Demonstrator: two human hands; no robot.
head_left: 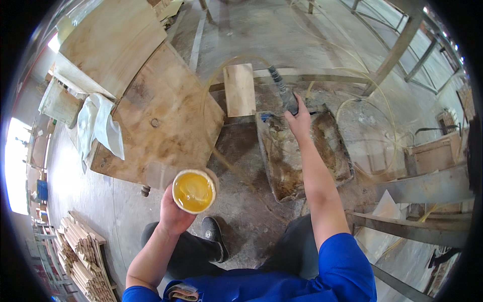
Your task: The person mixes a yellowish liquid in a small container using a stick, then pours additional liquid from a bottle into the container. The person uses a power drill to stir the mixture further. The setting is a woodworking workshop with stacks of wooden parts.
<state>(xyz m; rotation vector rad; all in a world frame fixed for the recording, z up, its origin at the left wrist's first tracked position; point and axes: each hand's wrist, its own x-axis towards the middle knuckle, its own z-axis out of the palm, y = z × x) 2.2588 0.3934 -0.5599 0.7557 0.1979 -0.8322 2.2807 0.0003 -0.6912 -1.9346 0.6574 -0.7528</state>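
Fingers [167, 197] around cup [213, 177] of yellow liquid [192, 193]

A grey concrete floor [121, 216], worn and stained dark in places, is spread under everything. At the left a worktop [181, 136] of pale wood is seen, its surface marked by brown blotches and a round knot. Its upper part is covered by a large wooden panel [115, 40], and over its left edge a whitish cloth [105, 121] is draped. At the lower left, wooden strips [83, 256] are piled in a stack. To the right a shallow tray [287, 195], caked with brown and white residue, is set low; whether it is borne directly by the floor cannot be told.
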